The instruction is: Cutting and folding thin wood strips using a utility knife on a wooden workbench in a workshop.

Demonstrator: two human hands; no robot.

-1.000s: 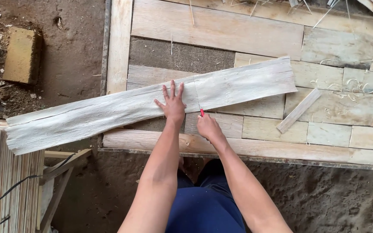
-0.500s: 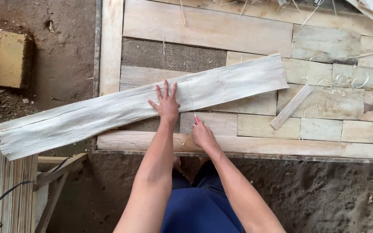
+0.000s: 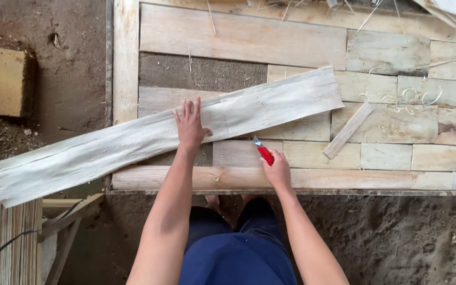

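Note:
A long pale rough wooden plank [image 3: 133,142] lies slanted across a wooden frame panel [image 3: 125,63], its left end hanging past the frame's edge. My left hand [image 3: 191,125] presses flat on the plank's middle, fingers spread. My right hand [image 3: 276,170] grips a red-handled utility knife [image 3: 263,152], its blade pointing up toward the plank's lower edge, just below it.
A short wood strip [image 3: 348,130] lies on the panel to the right, with curled shavings [image 3: 415,96] beyond it. A yellowish block [image 3: 6,82] sits on the dirt at left. Stacked slats [image 3: 1,232] and a cable are at lower left.
The view shifted so the plank sits further left. My right hand turned and the red knife now shows more clearly, blade near the plank's edge. My left hand stays flat on the plank.

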